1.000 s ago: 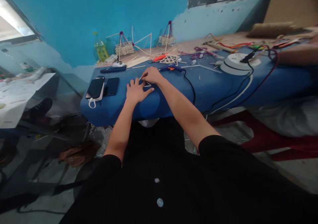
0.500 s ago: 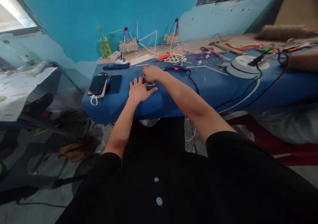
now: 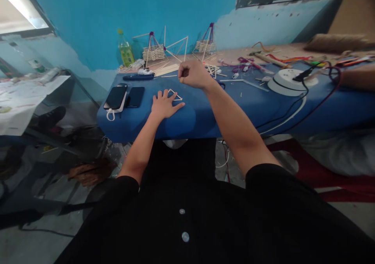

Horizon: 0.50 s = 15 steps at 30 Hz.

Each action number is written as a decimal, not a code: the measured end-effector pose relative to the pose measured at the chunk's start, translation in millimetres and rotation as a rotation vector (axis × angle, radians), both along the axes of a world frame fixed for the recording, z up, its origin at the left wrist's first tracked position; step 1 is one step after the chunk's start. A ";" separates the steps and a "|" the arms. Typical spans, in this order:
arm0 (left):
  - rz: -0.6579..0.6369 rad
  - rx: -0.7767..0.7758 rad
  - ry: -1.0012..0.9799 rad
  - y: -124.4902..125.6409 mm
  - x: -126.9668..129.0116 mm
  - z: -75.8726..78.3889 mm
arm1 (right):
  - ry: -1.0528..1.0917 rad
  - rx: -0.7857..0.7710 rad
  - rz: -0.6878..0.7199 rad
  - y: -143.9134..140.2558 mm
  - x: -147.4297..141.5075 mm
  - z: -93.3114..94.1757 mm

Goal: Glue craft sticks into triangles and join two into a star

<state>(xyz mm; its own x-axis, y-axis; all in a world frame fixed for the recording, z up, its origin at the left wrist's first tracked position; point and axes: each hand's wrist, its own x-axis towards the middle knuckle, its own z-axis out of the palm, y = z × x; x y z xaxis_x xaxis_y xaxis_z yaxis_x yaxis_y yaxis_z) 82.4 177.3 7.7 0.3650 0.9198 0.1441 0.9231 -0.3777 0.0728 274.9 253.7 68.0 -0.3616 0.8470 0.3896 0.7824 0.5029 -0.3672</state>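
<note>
While the left hand (image 3: pixel 164 104) lies flat and open on the blue bench (image 3: pixel 205 115), its fingertips touch a small triangle of thin sticks (image 3: pixel 175 96) lying just beyond them. Above and to the right of it, the right hand (image 3: pixel 191 73) hovers over the bench, curled into a loose fist; whether it grips anything cannot be told. Two phones (image 3: pixel 124 97) lie side by side to the left of the flat hand. Beyond the raised hand stand stick frames (image 3: pixel 164 51), and a white round socket reel (image 3: pixel 285 80) sits well off to its right.
</note>
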 end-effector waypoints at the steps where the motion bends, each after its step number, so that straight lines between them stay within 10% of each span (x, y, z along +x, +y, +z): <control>1: 0.004 0.003 0.000 0.0 -0.1 0.0 | -0.044 -0.021 0.014 2.2 -2.7 -1.1; 15: 0.003 -0.004 0.011 -5.0 0.5 5.7 | -0.339 -0.146 0.031 46.8 -41.3 -21.8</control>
<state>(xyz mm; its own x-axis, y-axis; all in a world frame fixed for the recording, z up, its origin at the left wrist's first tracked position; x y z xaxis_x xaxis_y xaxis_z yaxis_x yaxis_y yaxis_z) 82.9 172.2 13.4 0.3635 0.9215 0.1368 0.9251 -0.3744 0.0638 233.6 300.5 46.2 -0.4760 0.8714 0.1187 0.8571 0.4899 -0.1595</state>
